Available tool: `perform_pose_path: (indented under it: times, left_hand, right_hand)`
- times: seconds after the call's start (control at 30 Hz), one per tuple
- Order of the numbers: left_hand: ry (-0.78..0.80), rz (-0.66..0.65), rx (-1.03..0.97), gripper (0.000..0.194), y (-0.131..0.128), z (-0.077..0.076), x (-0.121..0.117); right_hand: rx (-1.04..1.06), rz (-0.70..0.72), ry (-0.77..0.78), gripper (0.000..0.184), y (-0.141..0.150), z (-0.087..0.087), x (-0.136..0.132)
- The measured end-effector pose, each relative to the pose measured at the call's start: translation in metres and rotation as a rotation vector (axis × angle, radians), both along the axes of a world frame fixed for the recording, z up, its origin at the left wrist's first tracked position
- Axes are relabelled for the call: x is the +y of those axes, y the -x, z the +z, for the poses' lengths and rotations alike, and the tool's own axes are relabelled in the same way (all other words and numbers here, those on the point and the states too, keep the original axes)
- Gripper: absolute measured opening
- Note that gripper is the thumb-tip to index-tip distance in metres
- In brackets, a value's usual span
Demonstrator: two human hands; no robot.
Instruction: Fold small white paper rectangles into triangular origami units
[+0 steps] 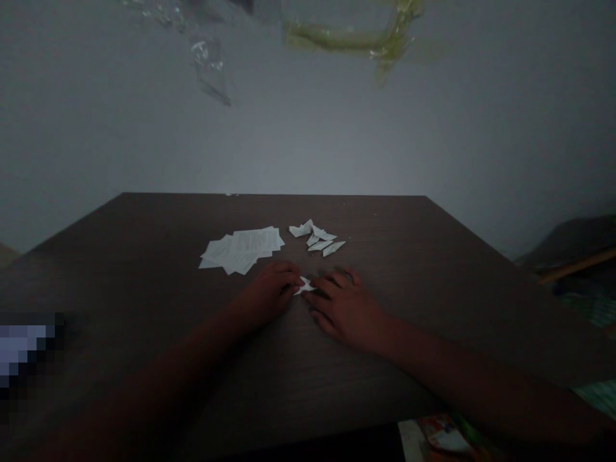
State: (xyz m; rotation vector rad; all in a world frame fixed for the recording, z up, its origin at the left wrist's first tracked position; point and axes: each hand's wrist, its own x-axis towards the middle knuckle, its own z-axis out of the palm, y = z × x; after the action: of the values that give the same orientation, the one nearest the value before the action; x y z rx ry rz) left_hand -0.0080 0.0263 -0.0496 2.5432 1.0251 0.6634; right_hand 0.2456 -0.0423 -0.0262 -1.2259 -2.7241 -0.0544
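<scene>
A small piece of folded white paper (305,287) lies on the dark tabletop between my two hands. My left hand (270,289) is closed at its left end, the fingertips pressed together over the edge. From the other side, my right hand (353,311) rests with its fingers spread, the foremost fingertips touching the paper's right end and the thumb apart from it. Just beyond lies a loose group of several folded paper pieces (321,237). To the left of them is an overlapping spread of flat printed paper sheets (255,241).
The brown wood-grain table (158,224) reaches back to a grey wall (317,128) with tape on it. A pixelated bright object (22,346) sits at the left edge. Colourful packets (445,436) are below the table's front edge; dark clutter (577,256) stands at right.
</scene>
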Motion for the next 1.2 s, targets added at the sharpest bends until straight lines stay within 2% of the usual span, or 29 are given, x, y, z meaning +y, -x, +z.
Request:
perform_pose_path:
  times: [0.17,0.43,0.63,0.77,1.0,1.1,1.2]
  left_hand:
    - [0.01,0.025,0.02,0.028,-0.002,0.005,-0.003]
    - [0.005,0.006,-0.001,0.027,0.003,-0.004,0.004]
    - [0.024,0.016,-0.018,0.024,0.005,-0.002,0.002]
    - [0.022,-0.002,-0.001,0.018,0.005,0.001,-0.001]
    - [-0.033,-0.077,0.121,0.021,0.0,0.01,-0.001]
    - [-0.052,-0.089,0.156,0.015,-0.002,0.016,-0.002]
    - [-0.039,-0.104,0.148,0.016,-0.004,0.023,-0.007]
  right_hand:
    - [0.004,-0.075,-0.004,0.04,0.001,0.005,-0.002]
    - [-0.07,-0.209,0.009,0.031,-0.004,0.023,-0.003]
    - [-0.077,-0.311,0.039,0.029,-0.012,0.028,0.008]
    - [0.033,-0.261,0.051,0.03,-0.014,0.025,0.018]
    - [0.175,-0.027,0.074,0.034,-0.015,0.009,0.023]
    - [0.206,0.01,0.06,0.035,-0.016,0.004,0.025]
    - [0.233,0.015,0.034,0.029,-0.015,0.001,0.026]
